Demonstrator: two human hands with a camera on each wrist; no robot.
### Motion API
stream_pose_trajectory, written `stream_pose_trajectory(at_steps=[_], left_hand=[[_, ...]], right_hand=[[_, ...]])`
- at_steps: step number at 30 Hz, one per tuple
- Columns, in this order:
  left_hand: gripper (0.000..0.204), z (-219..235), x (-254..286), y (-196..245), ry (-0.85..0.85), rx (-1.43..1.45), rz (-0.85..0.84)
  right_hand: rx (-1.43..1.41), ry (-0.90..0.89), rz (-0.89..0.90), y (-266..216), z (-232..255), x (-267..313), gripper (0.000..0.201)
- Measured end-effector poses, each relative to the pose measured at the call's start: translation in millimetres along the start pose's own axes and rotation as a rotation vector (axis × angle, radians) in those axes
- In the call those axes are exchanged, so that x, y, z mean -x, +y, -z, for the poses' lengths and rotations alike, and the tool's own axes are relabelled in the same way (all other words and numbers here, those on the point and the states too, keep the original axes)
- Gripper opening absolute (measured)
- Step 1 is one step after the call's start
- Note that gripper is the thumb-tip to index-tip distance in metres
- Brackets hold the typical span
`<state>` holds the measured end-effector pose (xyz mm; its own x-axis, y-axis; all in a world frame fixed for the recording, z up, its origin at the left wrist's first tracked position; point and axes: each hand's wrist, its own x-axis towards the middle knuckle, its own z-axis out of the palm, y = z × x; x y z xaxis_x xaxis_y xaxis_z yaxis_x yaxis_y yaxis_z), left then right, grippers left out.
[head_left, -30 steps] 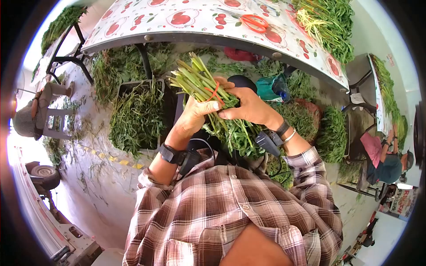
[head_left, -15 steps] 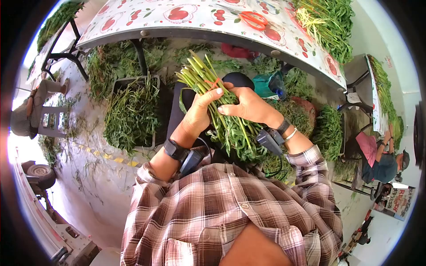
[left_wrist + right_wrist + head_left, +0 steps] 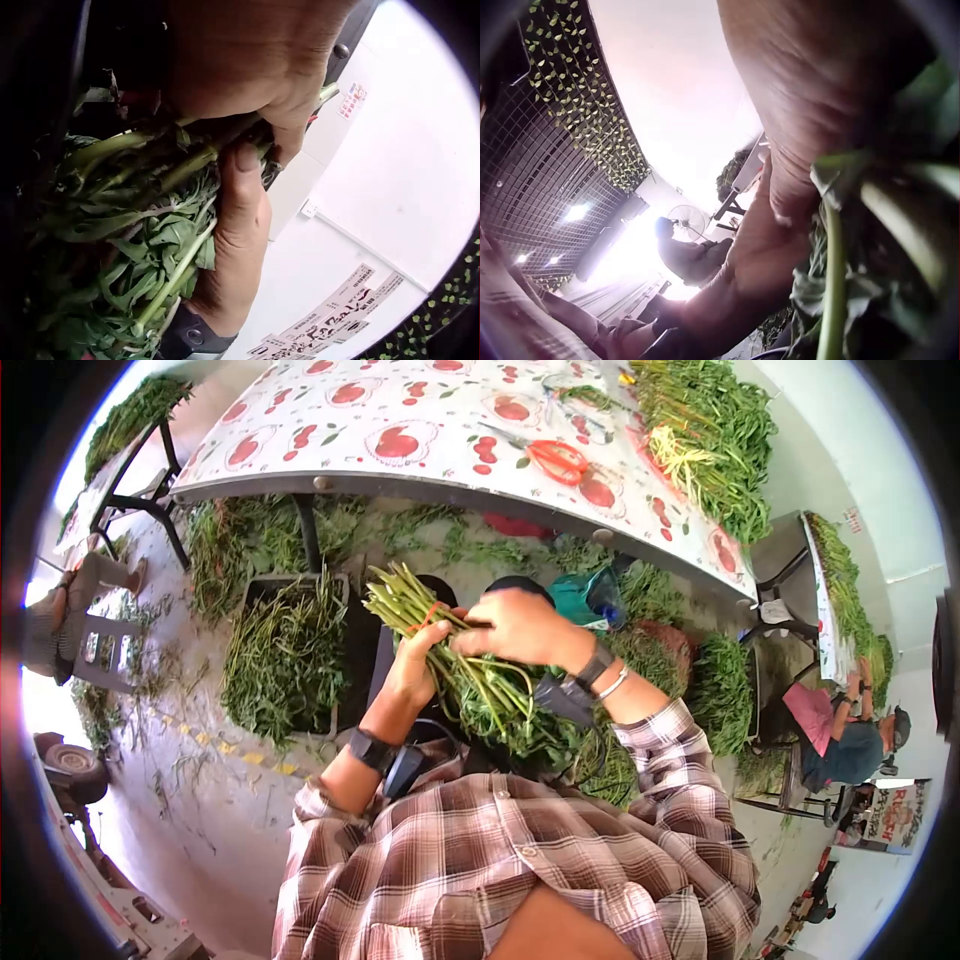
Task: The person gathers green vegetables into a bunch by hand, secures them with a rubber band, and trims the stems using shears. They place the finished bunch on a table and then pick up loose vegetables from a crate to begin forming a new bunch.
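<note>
A bundle of leafy green stems [image 3: 500, 700] is held over the person's lap in the head view, cut ends pointing up and left. An orange-red band [image 3: 430, 614] goes round it near those ends. My left hand [image 3: 413, 663] grips the bundle just below the band, its thumb along the stems. Slightly blurred, my right hand [image 3: 525, 626] curls over the bundle from the right, its fingertips close to the left hand. The left wrist view shows the right thumb [image 3: 244, 184] pressed against the stems [image 3: 187, 169], beside the leaves.
Orange-handled scissors [image 3: 556, 461] lie on the cherry-patterned table [image 3: 350, 440] ahead. More greens [image 3: 715, 450] are heaped at its right end. A dark crate [image 3: 342, 595] full of greens stands on the floor at left. A teal bag [image 3: 580, 597] sits under the table.
The bundle has come lower and to the left, its stem ends tilting further left. My right hand has moved with it and now lies more across the stems. My left hand keeps its grip.
</note>
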<state>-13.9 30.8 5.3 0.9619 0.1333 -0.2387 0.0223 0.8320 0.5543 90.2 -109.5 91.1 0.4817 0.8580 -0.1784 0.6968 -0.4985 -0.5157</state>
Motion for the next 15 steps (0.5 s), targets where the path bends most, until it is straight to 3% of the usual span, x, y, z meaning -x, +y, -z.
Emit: stream_pose_trajectory(at_steps=[2,4,6,9,11,13,15], left_hand=[[0.034,-7.1,0.6,7.8,-0.040,-0.037,-0.045],[0.036,-18.5,5.6,20.1,-0.093,-0.094,-0.110],[0.047,-25.8,9.5,41.1,-0.133,-0.181,-0.106],[0.054,-57.9,23.3,92.7,-0.158,-0.349,-0.337],[0.056,-64.5,26.3,131.1,-0.154,-0.448,-0.509],[0.052,-75.4,41.0,168.7,-0.115,-0.548,-0.642],[0.048,-85.6,58.6,202.4,-0.080,-0.731,-0.762]], right_hand=[[-0.098,0.457,0.127,10.3,32.0,-2.6,0.037],[-0.025,0.591,0.009,15.0,77.7,-6.1,0.021],[0.162,0.777,0.001,44.7,103.5,-19.1,0.023],[0.298,0.732,-0.105,100.9,127.6,-41.7,0.032],[0.356,0.732,-0.102,114.7,135.6,-52.1,0.033],[0.370,0.545,-0.246,121.1,139.2,-61.9,0.032],[0.374,0.521,-0.244,125.1,140.8,-70.6,0.033]])
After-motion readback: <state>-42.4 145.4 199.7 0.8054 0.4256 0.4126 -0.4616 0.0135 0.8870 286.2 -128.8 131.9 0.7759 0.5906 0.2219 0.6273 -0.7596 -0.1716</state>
